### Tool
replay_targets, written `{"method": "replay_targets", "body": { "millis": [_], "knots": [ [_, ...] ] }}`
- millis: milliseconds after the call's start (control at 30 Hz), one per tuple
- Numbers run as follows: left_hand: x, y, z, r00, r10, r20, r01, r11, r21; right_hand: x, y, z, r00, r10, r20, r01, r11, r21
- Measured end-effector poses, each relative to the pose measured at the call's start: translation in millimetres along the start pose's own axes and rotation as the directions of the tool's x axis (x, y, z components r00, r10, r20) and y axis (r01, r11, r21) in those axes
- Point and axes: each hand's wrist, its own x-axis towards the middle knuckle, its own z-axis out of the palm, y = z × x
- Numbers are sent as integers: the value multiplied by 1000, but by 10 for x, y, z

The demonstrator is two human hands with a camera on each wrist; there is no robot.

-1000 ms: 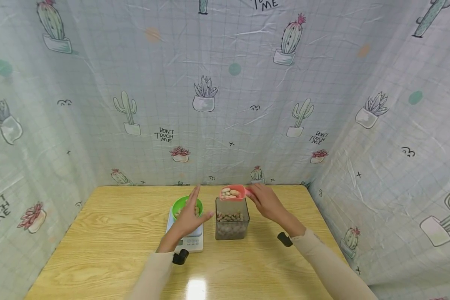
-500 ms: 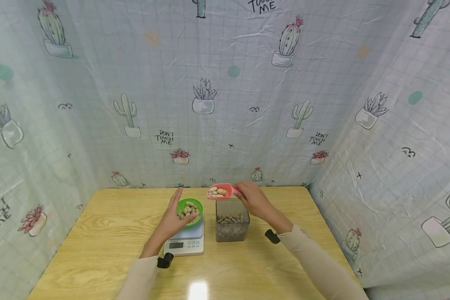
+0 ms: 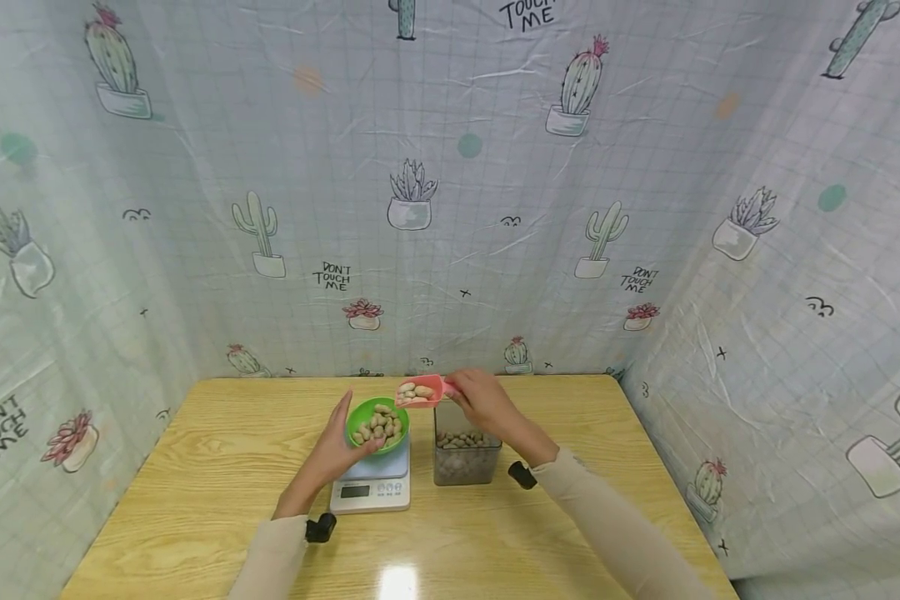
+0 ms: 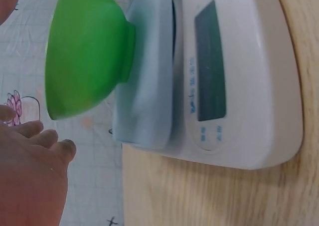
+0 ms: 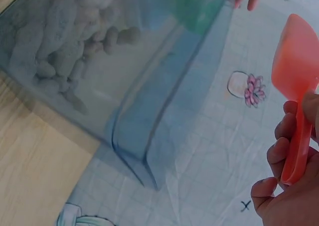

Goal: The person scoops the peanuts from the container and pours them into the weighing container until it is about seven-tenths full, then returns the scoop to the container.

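My right hand (image 3: 487,404) grips the handle of a pink scoop (image 5: 294,61), fingers curled round it in the right wrist view. Several peanuts (image 3: 416,392) lie in the scoop, which is held at the right rim of a green bowl (image 4: 87,51), overlapping it in the head view. The bowl has more peanuts inside and stands on a white kitchen scale (image 3: 393,493). My left hand (image 3: 332,457) is at the bowl's left side, thumb and fingers spread, holding nothing; in the left wrist view its fingers are loosely bent beside the bowl.
A translucent grey container (image 3: 463,471), partly filled with peanuts, stands right of the scale, below my right forearm. All of this is on a wooden table (image 3: 232,467). A cactus-print curtain (image 3: 450,250) hangs behind and along both sides.
My right hand has carried the loaded scoop leftward from above the container to the bowl's rim. My left hand has drawn back left from over the bowl to its side.
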Motion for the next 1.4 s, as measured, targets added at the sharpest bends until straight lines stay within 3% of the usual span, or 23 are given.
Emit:
{"method": "replay_targets", "body": {
  "millis": [267,533,767,900,1033,1167,1267,1400],
  "knots": [
    [7,-127,47,996,-71,47,71,997,-15,118,-68,141,990,40,132,-34,999,-42],
    [9,-136,60,995,-74,73,74,997,7,248,-138,253,951,58,304,-7,986,-168],
    [19,-151,64,993,-75,86,72,997,38,354,-180,314,932,40,361,46,972,-228],
    [21,-163,57,992,-83,93,80,996,41,465,-249,295,928,19,371,98,951,-295],
    [18,-174,48,993,-80,83,76,996,47,587,-331,257,923,-22,385,184,903,-388],
    [20,-181,51,995,-67,78,64,997,39,676,-401,201,901,-23,434,245,852,-463],
    [23,-185,62,995,-64,83,62,998,29,711,-432,160,884,10,467,242,845,-477],
    [22,-192,70,994,-71,85,67,997,42,725,-438,136,877,31,480,218,864,-454]
  ]
}}
